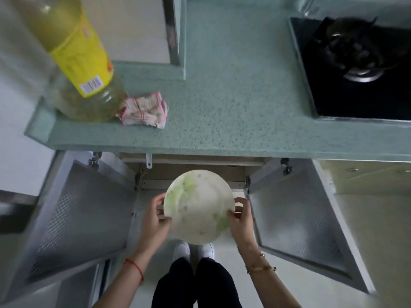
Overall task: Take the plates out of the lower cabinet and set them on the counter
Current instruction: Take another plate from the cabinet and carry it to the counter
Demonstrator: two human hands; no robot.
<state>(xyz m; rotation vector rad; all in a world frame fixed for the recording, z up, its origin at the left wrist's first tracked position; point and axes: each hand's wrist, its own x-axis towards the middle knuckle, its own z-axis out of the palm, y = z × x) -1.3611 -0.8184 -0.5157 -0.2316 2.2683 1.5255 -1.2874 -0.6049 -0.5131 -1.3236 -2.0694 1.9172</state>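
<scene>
A round white plate (198,206) with pale green leaf markings is held in the air in front of the open lower cabinet (195,172), below the counter's front edge. My left hand (155,221) grips its left rim and my right hand (241,218) grips its right rim. The speckled green counter (233,96) lies above and beyond the plate. The cabinet's inside is mostly hidden behind the plate and the counter's edge.
Both metal cabinet doors (80,214) (298,221) stand swung open to either side. A large bottle with a yellow label (82,70) and a crumpled pink-white cloth (144,111) sit at the counter's left. A black gas hob (364,63) is at the right.
</scene>
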